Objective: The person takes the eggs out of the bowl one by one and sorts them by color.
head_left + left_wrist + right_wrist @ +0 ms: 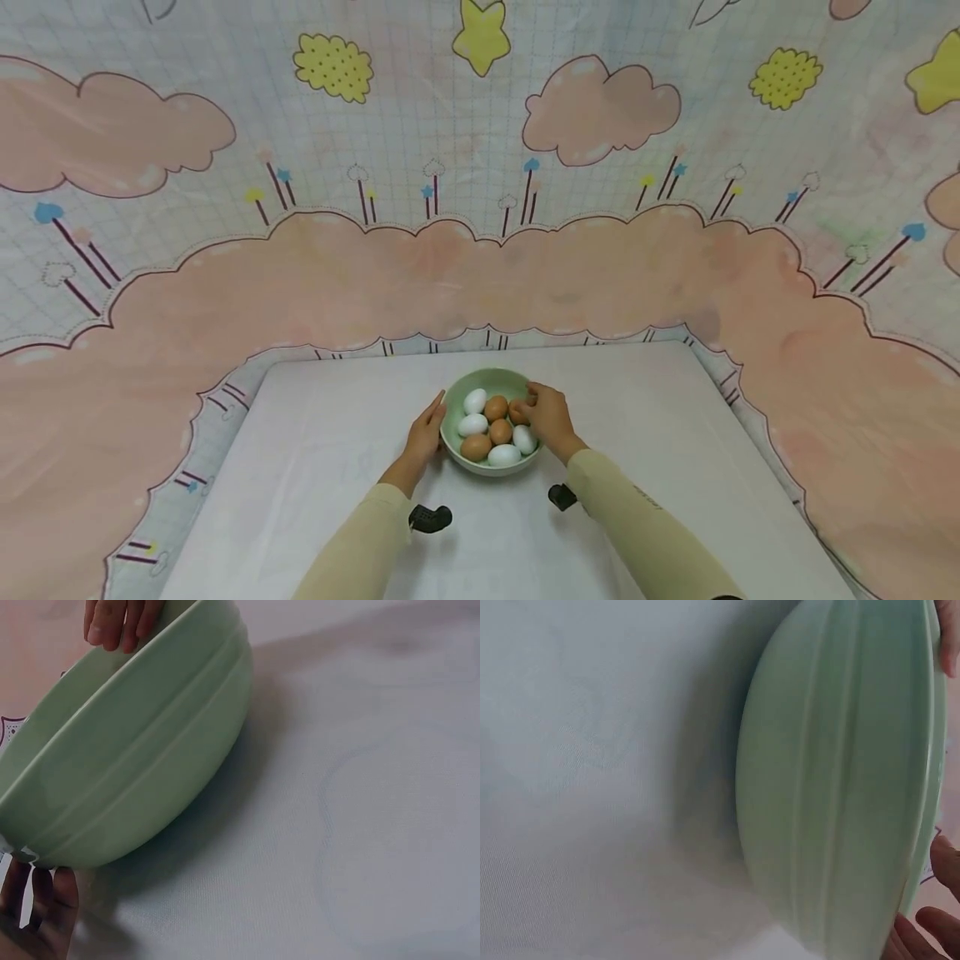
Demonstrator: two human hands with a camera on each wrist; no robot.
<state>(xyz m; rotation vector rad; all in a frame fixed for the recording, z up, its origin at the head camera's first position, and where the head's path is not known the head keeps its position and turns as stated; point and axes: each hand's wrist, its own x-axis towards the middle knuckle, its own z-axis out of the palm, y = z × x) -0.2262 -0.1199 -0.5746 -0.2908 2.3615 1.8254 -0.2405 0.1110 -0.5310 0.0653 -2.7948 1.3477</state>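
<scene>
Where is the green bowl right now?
In the head view, the green bowl sits below centre on the white tabletop, with the left hand at its left side, the right hand over its right rim and eggs inside.

1. No text, brand or number can be read in any of the three views.
2. The right sleeve bears a short dark mark, perhaps lettering, set slantwise along the outer side of the forearm; the head view shows it too small and blurred to make out.
</scene>
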